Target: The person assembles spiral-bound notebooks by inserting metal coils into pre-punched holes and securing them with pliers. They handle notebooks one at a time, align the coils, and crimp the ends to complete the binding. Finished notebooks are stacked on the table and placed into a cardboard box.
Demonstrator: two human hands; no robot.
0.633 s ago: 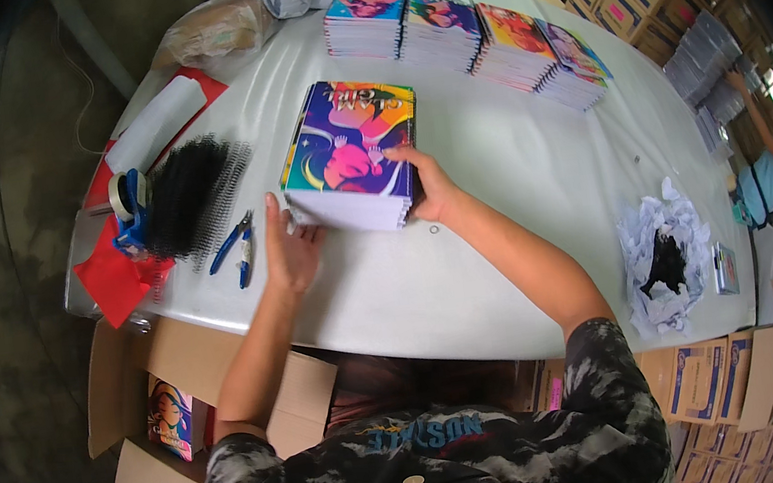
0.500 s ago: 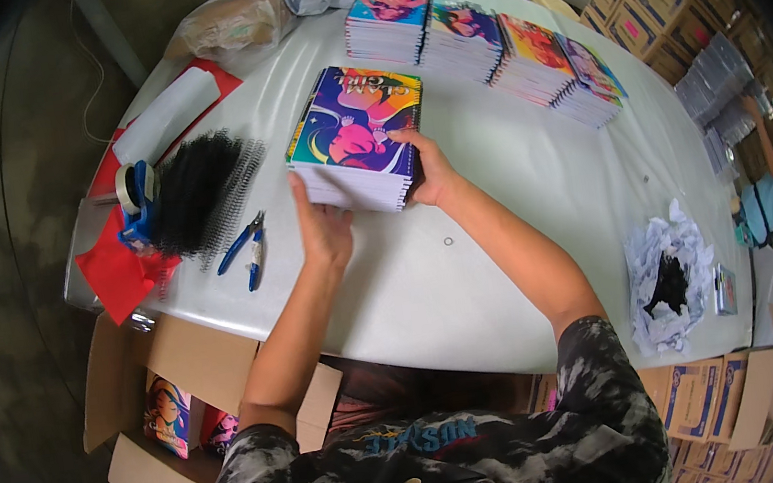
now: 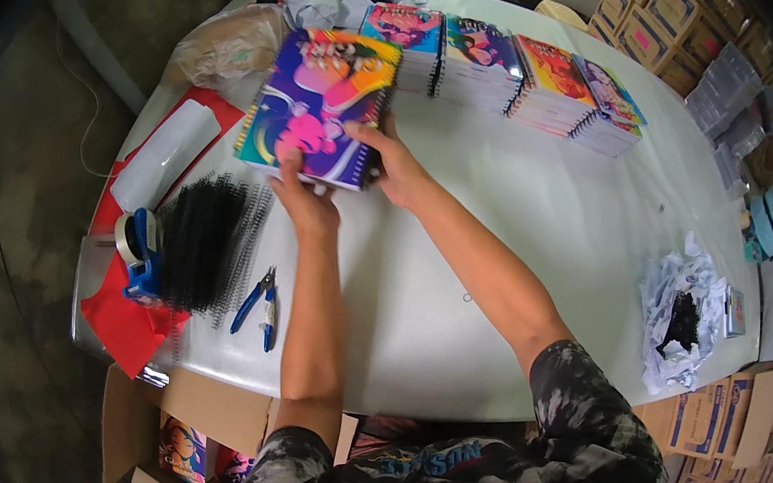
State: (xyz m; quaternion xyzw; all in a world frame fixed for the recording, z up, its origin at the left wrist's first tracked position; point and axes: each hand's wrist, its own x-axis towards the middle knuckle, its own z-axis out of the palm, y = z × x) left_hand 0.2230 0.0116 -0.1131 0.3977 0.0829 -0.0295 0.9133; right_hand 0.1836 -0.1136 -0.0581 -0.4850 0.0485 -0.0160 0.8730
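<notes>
While the notebook stack (image 3: pixel 321 105) was clasped by the left hand (image 3: pixel 310 205) and right hand (image 3: pixel 396 165) above the table (image 3: pixel 410 354), left of the far notebook row (image 3: pixel 493 74), even pressure seemed best for keeping edges squared.

the closed stack of spiral-bound notebooks (image 3: pixel 320 105) has a top cover in purple, pink, orange and yellow, slightly blurred, with dark coils along its right edge. it is held over the white table (image 3: pixel 408 335), cover up, far end angled rightward.
</notes>
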